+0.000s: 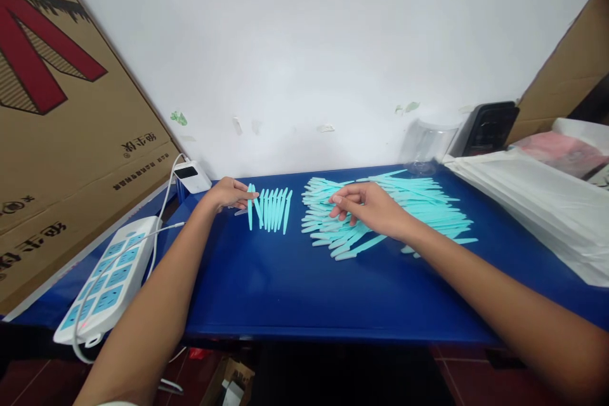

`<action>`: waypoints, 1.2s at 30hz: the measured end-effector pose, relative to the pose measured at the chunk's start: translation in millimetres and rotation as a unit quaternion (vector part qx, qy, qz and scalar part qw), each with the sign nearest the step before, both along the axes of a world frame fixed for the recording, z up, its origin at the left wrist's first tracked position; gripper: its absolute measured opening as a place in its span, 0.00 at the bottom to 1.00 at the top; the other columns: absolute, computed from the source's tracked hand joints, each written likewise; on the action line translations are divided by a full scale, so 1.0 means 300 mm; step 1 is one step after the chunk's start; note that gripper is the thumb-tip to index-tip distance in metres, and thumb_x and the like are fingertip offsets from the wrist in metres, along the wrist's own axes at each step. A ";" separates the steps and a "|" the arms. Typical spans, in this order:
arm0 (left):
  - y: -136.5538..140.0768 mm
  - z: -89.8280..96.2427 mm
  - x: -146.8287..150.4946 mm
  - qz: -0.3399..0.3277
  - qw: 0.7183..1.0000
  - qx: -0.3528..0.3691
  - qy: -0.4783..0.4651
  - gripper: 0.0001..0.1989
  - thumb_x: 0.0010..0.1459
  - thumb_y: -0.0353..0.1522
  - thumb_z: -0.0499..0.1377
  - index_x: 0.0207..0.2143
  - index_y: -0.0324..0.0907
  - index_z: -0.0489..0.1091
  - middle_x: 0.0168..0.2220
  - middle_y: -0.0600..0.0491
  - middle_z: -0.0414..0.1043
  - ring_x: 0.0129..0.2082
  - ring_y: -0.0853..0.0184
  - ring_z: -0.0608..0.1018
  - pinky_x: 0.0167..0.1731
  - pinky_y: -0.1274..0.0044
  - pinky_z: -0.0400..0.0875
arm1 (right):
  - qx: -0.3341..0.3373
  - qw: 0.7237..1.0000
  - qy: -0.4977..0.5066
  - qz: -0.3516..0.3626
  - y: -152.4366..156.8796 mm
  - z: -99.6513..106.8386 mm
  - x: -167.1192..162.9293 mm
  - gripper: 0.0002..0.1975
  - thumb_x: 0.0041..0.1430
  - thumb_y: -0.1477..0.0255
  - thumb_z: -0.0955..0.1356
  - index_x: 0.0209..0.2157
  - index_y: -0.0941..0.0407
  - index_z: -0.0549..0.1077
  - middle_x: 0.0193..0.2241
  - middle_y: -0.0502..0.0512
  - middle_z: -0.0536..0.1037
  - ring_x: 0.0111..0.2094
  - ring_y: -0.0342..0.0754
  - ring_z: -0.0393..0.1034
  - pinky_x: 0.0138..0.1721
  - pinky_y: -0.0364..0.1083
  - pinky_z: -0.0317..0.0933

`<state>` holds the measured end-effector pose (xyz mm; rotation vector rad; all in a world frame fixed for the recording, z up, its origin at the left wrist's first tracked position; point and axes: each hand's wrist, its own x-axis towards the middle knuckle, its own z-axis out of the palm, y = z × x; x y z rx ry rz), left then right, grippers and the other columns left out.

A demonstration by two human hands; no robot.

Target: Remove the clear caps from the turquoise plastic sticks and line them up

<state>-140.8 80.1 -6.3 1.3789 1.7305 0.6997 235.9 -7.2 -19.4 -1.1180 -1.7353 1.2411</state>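
My left hand [231, 194] is at the left end of a short row of slim turquoise sticks that look like eyebrow razors [276, 209]. Its thumb and fingers close on the upper part of the leftmost eyebrow razor [250, 212], and a pale, see-through piece [241, 212] shows just below the fingers. The row's razors stand nearly parallel, side by side. Over a large loose pile of the same razors [328, 228] hovers my right hand [366, 206], fingers curled and thumb against the index finger. Whether anything is in that pinch is hidden.
A second heap of razors [435, 206] lies behind my right wrist. Left are a power strip [111, 279] with cables and a white device [191, 176]. A clear plastic container [428, 143], a black object [490, 128] and white plastic bags [533, 203] border the blue table [304, 304].
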 end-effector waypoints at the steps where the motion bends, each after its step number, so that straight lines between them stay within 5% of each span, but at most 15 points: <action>1: 0.002 -0.002 -0.001 0.005 1.000 0.000 0.006 0.31 0.20 0.45 0.83 0.25 0.38 0.77 0.24 0.48 0.78 0.24 0.66 0.79 0.30 0.73 0.80 | 0.001 1.000 -0.002 0.001 -0.001 0.002 0.000 0.18 0.67 0.56 0.72 0.39 0.58 0.80 0.36 0.61 0.86 0.32 0.47 0.77 0.27 0.43 0.72; 9: -0.004 0.017 0.009 0.024 0.997 0.028 0.069 0.27 0.17 0.36 0.83 0.22 0.38 0.77 0.23 0.48 0.78 0.23 0.64 0.77 0.26 0.73 0.75 | -0.007 1.000 -0.007 0.006 -0.004 0.003 0.001 0.18 0.65 0.55 0.73 0.39 0.57 0.81 0.35 0.60 0.86 0.31 0.47 0.76 0.27 0.43 0.72; 21: -0.003 -0.011 0.015 -0.032 0.992 0.058 0.108 0.23 0.25 0.43 0.81 0.22 0.39 0.80 0.19 0.52 0.73 0.20 0.69 0.72 0.22 0.76 0.69 | -0.010 1.000 -0.014 0.020 -0.006 0.007 -0.002 0.18 0.66 0.56 0.72 0.38 0.58 0.79 0.34 0.60 0.85 0.30 0.46 0.75 0.27 0.44 0.71; 36: -0.035 -0.021 0.106 -0.023 0.992 0.037 0.122 0.36 0.30 0.42 0.82 0.41 0.33 0.80 0.23 0.51 0.77 0.19 0.69 0.73 0.20 0.76 0.69 | 0.001 0.999 -0.033 0.034 0.002 -0.004 0.003 0.19 0.67 0.55 0.71 0.38 0.58 0.79 0.34 0.60 0.85 0.30 0.47 0.76 0.27 0.44 0.71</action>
